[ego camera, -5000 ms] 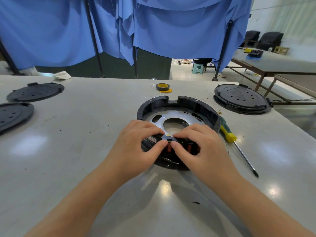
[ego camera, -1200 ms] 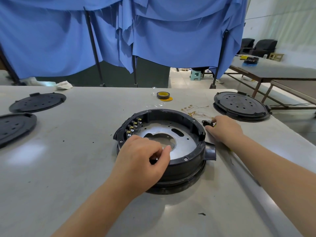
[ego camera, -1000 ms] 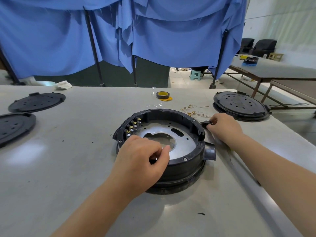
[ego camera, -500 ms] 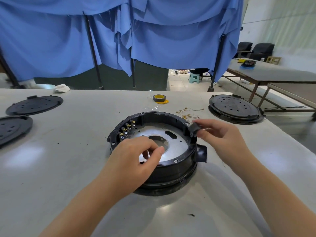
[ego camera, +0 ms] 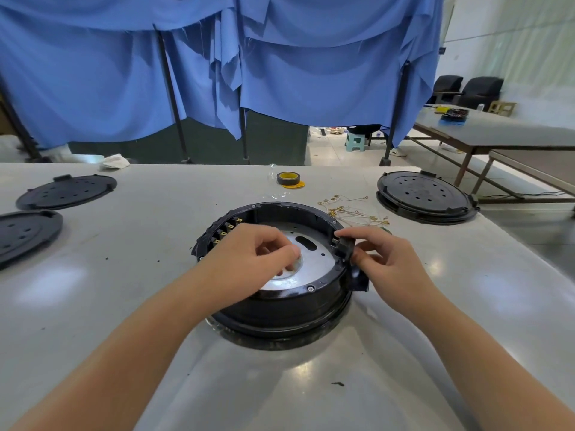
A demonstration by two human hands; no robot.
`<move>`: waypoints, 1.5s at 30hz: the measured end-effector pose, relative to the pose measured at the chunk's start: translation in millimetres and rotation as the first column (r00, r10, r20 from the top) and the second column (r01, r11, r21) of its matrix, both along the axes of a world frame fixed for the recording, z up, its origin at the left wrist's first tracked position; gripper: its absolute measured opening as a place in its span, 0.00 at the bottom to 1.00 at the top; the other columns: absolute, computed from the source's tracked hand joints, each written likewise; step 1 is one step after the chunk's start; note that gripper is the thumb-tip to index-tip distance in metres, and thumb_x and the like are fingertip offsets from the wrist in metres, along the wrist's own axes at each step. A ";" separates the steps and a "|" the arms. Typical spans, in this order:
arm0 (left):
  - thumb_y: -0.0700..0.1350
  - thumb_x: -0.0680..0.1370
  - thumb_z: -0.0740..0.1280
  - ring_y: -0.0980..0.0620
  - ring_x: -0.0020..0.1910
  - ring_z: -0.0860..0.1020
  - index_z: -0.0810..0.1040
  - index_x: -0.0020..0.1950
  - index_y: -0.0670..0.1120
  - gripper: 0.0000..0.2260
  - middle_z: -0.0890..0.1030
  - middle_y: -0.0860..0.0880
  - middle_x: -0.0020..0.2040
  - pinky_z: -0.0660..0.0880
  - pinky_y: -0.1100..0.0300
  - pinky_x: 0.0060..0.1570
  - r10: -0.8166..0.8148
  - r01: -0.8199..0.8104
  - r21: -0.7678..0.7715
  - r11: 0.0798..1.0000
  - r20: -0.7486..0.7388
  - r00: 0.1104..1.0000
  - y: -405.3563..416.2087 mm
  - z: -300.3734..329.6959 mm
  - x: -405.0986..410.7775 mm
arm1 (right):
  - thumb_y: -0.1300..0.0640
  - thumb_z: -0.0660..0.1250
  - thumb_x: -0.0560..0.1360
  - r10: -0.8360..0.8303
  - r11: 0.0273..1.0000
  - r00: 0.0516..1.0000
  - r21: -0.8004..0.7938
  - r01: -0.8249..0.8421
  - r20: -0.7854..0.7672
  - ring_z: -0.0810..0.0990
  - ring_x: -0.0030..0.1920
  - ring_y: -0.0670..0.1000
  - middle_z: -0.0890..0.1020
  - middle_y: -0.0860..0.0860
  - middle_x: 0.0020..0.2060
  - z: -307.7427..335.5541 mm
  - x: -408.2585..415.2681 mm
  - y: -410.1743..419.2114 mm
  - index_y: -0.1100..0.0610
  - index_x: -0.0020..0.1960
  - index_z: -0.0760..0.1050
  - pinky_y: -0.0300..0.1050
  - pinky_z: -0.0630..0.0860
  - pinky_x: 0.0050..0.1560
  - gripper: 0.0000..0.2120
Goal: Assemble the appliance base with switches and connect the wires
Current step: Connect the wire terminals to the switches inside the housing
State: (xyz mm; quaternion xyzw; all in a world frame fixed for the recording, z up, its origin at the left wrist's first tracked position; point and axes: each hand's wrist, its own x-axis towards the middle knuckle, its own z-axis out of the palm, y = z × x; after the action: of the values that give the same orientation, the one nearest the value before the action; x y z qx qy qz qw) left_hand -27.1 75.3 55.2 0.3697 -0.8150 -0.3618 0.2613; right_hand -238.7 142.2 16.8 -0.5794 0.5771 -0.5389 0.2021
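Sitting near the middle of the worktop (ego camera: 124, 290), a little toward the near edge, the round black appliance base (ego camera: 280, 306) shows its open inside, with a silvery metal plate (ego camera: 314, 259) as its floor. A row of switches (ego camera: 225, 230) with brass tabs lines the inner wall on the far left side of the ring.

The left hand (ego camera: 249, 259) reaches in over the near rim, its fingers curled with the tips down at the hole in the middle of the plate; whether they pinch anything there cannot be told. The right hand (ego camera: 385, 262) is at the right side of the rim, where thumb and forefinger pinch a small black switch (ego camera: 342, 245) held against the wall (just above the short black spout that juts from the base).

Beyond the right hand, a loose heap of thin wires (ego camera: 351, 209) with brass ring ends lies on the worktop, between the base and a black round cover (ego camera: 424, 195) near the far right corner. A roll of tape (ego camera: 288, 178) with a yellow core rests close to the far edge, behind the base. Two more black covers (ego camera: 67, 191) lie along the left edge, one behind the other, and a crumpled white cloth (ego camera: 115, 160) sits at the far edge behind them. Blue cloth (ego camera: 311, 73) hangs behind the worktop.
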 end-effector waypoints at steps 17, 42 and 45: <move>0.51 0.78 0.68 0.55 0.39 0.84 0.83 0.51 0.46 0.10 0.84 0.51 0.39 0.79 0.60 0.41 -0.139 0.103 0.481 0.871 0.041 0.989 -27.4 7.8 -67.9 | 0.66 0.63 0.77 -0.034 0.999 0.991 -0.043 0.028 -0.126 0.77 0.52 0.42 0.76 0.45 0.52 -6.0 1.7 -1.9 0.37 0.53 0.76 0.37 0.75 0.53 0.22; 0.48 0.75 0.70 0.54 0.33 0.78 0.82 0.53 0.42 0.11 0.81 0.49 0.34 0.76 0.62 0.36 -0.070 0.066 0.663 0.746 -0.021 0.997 -34.4 -2.4 -69.3 | 0.73 0.54 0.77 -0.101 0.995 0.993 0.015 0.100 0.060 0.80 0.49 0.51 0.81 0.54 0.47 -6.8 -0.1 -4.9 0.45 0.47 0.80 0.45 0.78 0.54 0.26; 0.48 0.76 0.70 0.54 0.33 0.78 0.82 0.50 0.44 0.08 0.81 0.49 0.35 0.76 0.62 0.36 -0.079 0.072 0.670 0.739 -0.020 0.997 -34.0 -2.0 -69.3 | 0.69 0.58 0.78 -0.097 0.995 0.992 0.027 0.095 0.086 0.80 0.52 0.52 0.82 0.52 0.48 -5.4 0.0 -3.9 0.47 0.49 0.81 0.47 0.77 0.56 0.20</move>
State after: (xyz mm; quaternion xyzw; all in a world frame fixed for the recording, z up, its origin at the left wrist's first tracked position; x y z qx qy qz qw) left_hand -96.4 41.3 53.2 0.4073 -0.6463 -0.6387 0.0923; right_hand -238.7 138.2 11.4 -0.5243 0.6013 -0.5661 0.2076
